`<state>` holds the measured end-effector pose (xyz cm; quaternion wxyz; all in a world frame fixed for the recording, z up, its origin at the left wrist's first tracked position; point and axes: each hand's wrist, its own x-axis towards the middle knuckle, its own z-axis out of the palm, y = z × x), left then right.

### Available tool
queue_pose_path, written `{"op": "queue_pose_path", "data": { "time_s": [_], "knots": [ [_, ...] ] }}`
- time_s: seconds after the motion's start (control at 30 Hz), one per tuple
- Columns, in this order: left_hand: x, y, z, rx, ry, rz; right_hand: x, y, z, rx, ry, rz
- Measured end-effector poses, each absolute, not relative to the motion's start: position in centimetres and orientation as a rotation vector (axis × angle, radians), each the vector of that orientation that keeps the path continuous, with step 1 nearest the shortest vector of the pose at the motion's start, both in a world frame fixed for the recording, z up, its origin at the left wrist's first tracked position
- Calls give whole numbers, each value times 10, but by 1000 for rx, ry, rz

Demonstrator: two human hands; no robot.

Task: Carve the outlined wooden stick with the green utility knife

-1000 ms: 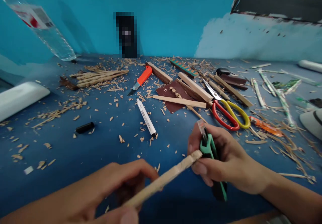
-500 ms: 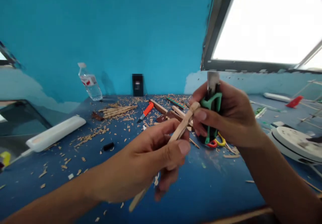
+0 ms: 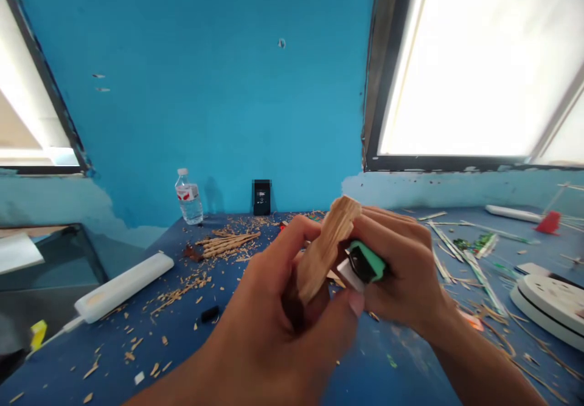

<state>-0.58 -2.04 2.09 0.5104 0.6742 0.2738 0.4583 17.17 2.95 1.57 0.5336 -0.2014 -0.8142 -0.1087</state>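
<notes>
My left hand is closed around a carved wooden stick, its rough, whittled end pointing up toward the camera. In my right hand is a green and black utility knife. The pale blade comes out toward the left and lies close beside the stick, just above my left thumb. Whether the edge touches the wood I cannot tell. My right fingers reach behind the top of the stick.
Wood shavings litter the blue table. Thin sticks, a water bottle and a black device stand or lie toward the wall. A white power strip is on the left, a round white object on the right.
The stick has turned so its whittled end faces up toward me. The knife has swung from blade-up to blade-left, beside the wood. The view has tilted up.
</notes>
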Motion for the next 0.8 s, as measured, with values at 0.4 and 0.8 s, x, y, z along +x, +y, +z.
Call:
{"op": "queue_pose_path", "data": {
  "time_s": [0.4, 0.8],
  "knots": [
    [-4, -13, 7, 1979, 905, 1280, 168, 32, 10, -478, -1912, -223],
    [-2, -10, 13, 1876, 914, 1225, 164, 34, 11, -376, -1897, -90]
  ]
}}
